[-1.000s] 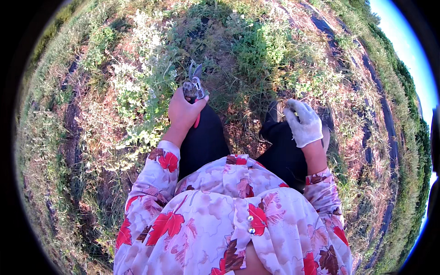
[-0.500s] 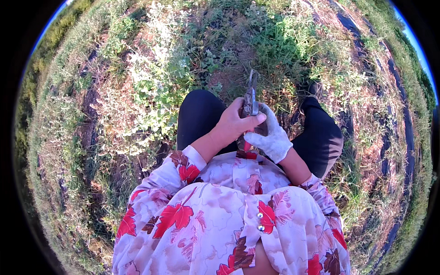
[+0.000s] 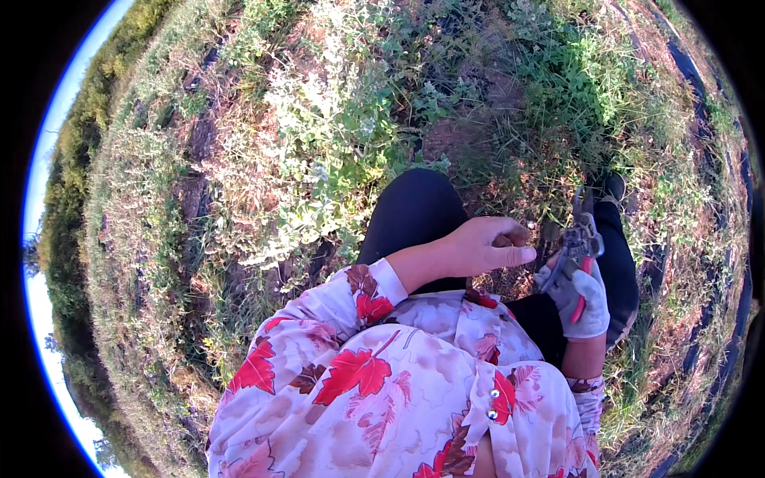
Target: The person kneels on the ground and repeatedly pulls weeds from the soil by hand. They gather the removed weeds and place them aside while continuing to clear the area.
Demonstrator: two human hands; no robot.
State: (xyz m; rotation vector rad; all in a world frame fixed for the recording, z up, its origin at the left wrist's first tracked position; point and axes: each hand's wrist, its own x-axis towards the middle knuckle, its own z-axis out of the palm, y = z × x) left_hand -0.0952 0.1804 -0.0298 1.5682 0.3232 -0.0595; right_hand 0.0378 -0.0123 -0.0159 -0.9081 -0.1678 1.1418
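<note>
The person stands over rough grass (image 3: 199,263), looking straight down at their own floral shirt (image 3: 382,390) and dark trousers (image 3: 414,215). The right hand (image 3: 575,296), in a pale work glove, is clamped round a pair of pruning shears (image 3: 580,239) with red on the handles. The metal head points up and away from the body, toward the ground ahead, which keeps the blades clear of the legs and the other arm. Whether the blades themselves are parted or closed I cannot tell; they are too small and dark against the soil.

The bare left hand (image 3: 488,245) reaches across the body at waist height and hangs just beside the shears, not touching them as far as I can see. Its fingers are curled loosely inward with the thumb over them, and something small and brownish seems to sit in the curl, though I cannot make out what. Holding it that close to the gloved hand suggests the two are working together on one spot.

A clump of pale-leaved weeds (image 3: 335,119) grows just ahead of the left knee, and a dark shoe (image 3: 612,190) shows past the shears.
</note>
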